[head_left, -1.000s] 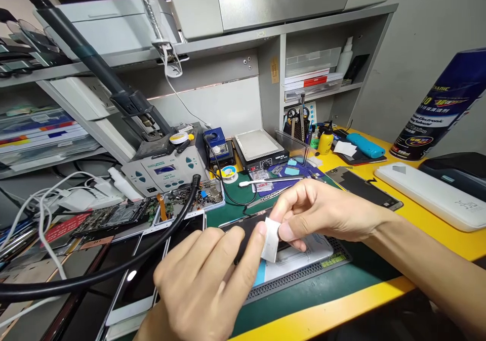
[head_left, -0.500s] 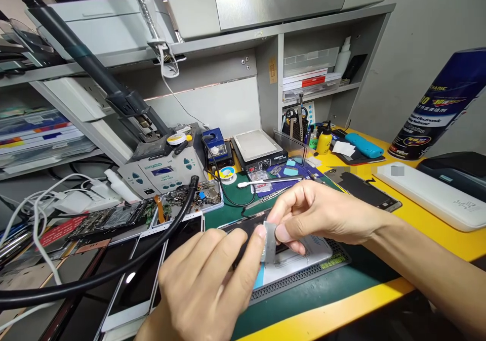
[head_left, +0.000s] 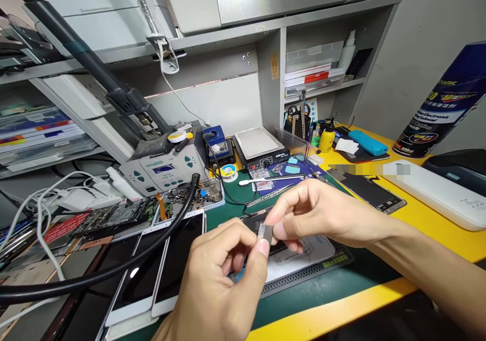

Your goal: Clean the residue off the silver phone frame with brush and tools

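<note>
Between my two hands is a small flat grey strip (head_left: pixel 266 233), shiny on one side; its exact kind is unclear. My left hand (head_left: pixel 224 275) pinches its lower end between thumb and index finger. From the other side, my right hand (head_left: pixel 319 217) grips the upper right edge of the strip with thumb and fingertips. Below the hands lies a white sheet-like item (head_left: pixel 315 250) with line drawings, on a grey perforated pad (head_left: pixel 292 282). A dark flat part there is mostly covered by my fingers.
White-framed phones (head_left: pixel 178 265) lie to the left, crossed by a thick black hose (head_left: pixel 152 260). Behind stand a hot-air station (head_left: pixel 163 171) and a hot plate (head_left: pixel 258 143). On the right are a white power bank (head_left: pixel 433 194) and a blue spray can (head_left: pixel 440 103).
My left hand has turned over from back-up to a thumb-on-top pinch on the strip. The strip has tilted and shifted slightly up. The right hand keeps its grip.
</note>
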